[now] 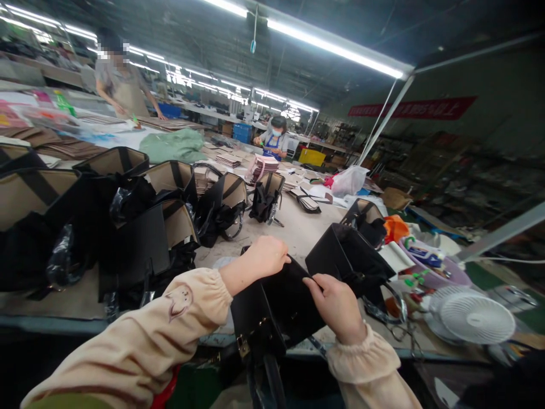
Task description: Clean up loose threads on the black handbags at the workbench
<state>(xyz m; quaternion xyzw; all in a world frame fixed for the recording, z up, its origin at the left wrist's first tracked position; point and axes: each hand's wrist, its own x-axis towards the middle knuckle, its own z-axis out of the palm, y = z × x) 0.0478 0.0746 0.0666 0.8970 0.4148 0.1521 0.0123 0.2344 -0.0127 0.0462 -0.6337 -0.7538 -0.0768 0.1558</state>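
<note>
A black handbag (272, 309) with a gold clasp sits tilted at the near edge of the worktable (298, 227). My left hand (264, 255) is curled over the bag's top rim, fingers closed on it. My right hand (336, 307) pinches the same rim from the right side, thumb on top. Both sleeves are pale peach. A second black handbag (349, 258) stands just right of my hands, close to my right hand.
Several open black bags with tan lining (140, 227) crowd the table's left side. A white fan (472, 318), a purple basin of small items (430, 267) and an orange cloth (395, 227) lie at right. Two other people work at tables farther back.
</note>
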